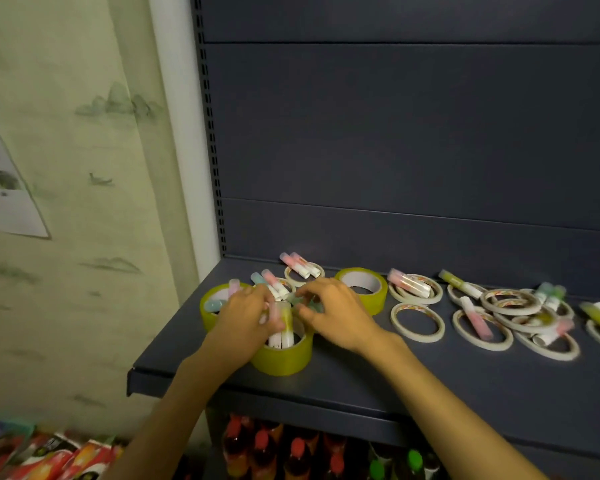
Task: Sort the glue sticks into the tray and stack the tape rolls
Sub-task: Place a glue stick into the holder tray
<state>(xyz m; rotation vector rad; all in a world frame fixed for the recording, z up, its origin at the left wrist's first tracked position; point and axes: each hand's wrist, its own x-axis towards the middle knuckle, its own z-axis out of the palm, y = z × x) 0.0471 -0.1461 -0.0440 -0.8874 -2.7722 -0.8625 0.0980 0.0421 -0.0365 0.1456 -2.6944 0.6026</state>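
Both hands are seen over the left end of a dark blue shelf (413, 368). The left hand (246, 315) is closed around a bunch of glue sticks (280, 323), pink and yellow caps up, white ends down inside the near yellow tape roll (283, 355). The right hand (336, 311) is placed just right of it, fingers (309, 289) curled and partly open; something pale green and blurred is seen at the fingertips, and whether it is gripped cannot be told.

A second yellow tape roll (210, 306) is seen at far left, partly hidden by the left hand, with a pink-capped and a blue-capped stick lying in or on it. A third yellow roll (364, 289) stands just behind the right hand, core empty. Two pink glue sticks (300, 265) are laid across a thin white tape ring (303, 275) at the far edge. More sticks, blue and pink capped (269, 282), lie between the hands and that ring.

To the right, thin white tape rings (418, 322) are scattered flat, some overlapping in a loose pile (513, 306), with pink, green and yellow glue sticks lying over them. Bottles (298, 452) are seen on the level below the shelf. No tray is in view.
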